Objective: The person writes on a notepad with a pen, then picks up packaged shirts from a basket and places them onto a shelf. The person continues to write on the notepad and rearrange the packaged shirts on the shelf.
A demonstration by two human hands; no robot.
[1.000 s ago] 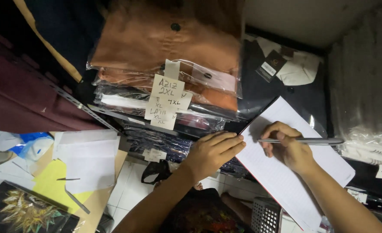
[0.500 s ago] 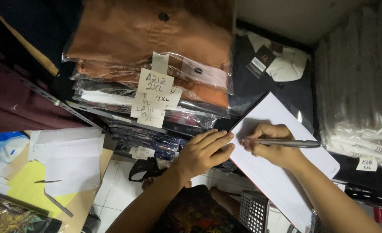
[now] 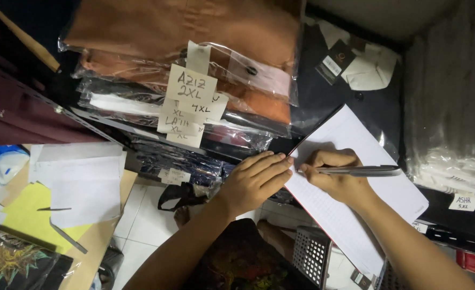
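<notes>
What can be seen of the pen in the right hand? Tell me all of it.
The pen is slim, with a shiny silver-grey barrel that looks like metal. It lies nearly level, its free end pointing right. The right hand grips it near the writing end, fingers curled over it, so the tip is hidden. It sits over the white lined notebook page, which rests tilted on stacked bagged garments. The left hand lies beside the page's edge, not touching the pen.
</notes>
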